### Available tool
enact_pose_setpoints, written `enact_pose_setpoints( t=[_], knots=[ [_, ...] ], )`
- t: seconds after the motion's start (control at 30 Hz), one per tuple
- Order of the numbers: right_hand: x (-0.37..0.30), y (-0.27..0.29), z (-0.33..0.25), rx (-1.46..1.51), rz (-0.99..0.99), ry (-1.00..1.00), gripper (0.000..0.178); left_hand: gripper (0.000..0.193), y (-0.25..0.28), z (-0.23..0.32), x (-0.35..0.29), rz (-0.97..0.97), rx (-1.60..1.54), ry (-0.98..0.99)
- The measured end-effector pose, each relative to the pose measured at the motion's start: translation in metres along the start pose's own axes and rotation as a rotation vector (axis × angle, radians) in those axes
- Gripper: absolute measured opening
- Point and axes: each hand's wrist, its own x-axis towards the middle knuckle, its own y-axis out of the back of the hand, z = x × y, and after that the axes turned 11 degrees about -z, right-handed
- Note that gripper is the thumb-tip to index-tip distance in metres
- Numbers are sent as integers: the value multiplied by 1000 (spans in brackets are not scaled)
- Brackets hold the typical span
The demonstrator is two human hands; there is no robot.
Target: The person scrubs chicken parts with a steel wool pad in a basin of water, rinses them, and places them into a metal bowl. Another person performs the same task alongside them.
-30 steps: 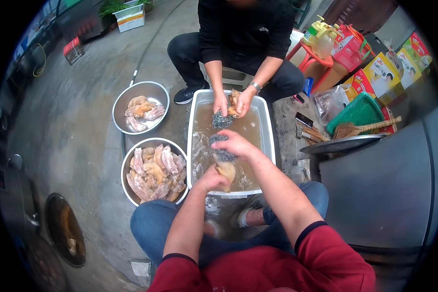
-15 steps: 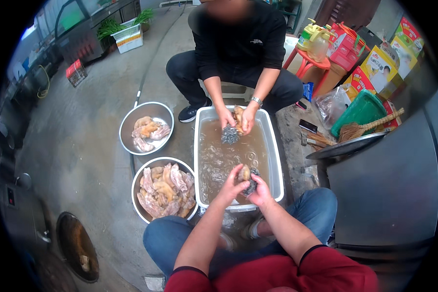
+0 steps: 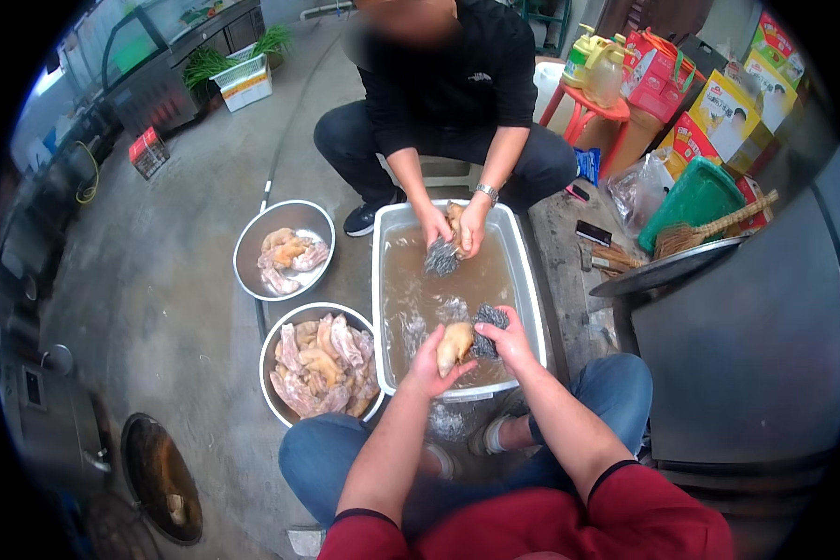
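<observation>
My left hand is wrapped round a pale yellow pig's trotter above the near end of a white tub. In my right hand is a grey steel wool scourer, close beside the trotter. Cloudy brown water lies in the tub below. Across from me a person in black holds another trotter and a steel wool scourer over the far end. Their fingers partly hide that trotter.
Left of the tub stand a metal bowl heaped with trotters and another bowl holding several. A hose runs along the floor. On the right are a red stool, a green bin, a broom and a large metal panel.
My hands have moved slightly apart, and the trotter has turned so more of it shows. The scourer has shifted a little up and right. The other person's hands stay at the far end.
</observation>
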Motion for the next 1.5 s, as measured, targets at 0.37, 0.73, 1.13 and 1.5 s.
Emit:
enact_pose_setpoints(
  t=[0.37,0.73,1.13,1.5],
  knots=[
    [0,-16,-29,54,-43,43,47,51,3,15,-8,-149,-135,-75],
    [10,-17,-34,154,-56,49,45,53,9,18,3,-162,-100,-66],
    [5,4,-64,140,-95,191,47,65,-19,26,20,-345,147,136],
    [-14,-11,-63,-257,156,100,80,64,-93,50,-25,-120,190,-169]
  ],
)
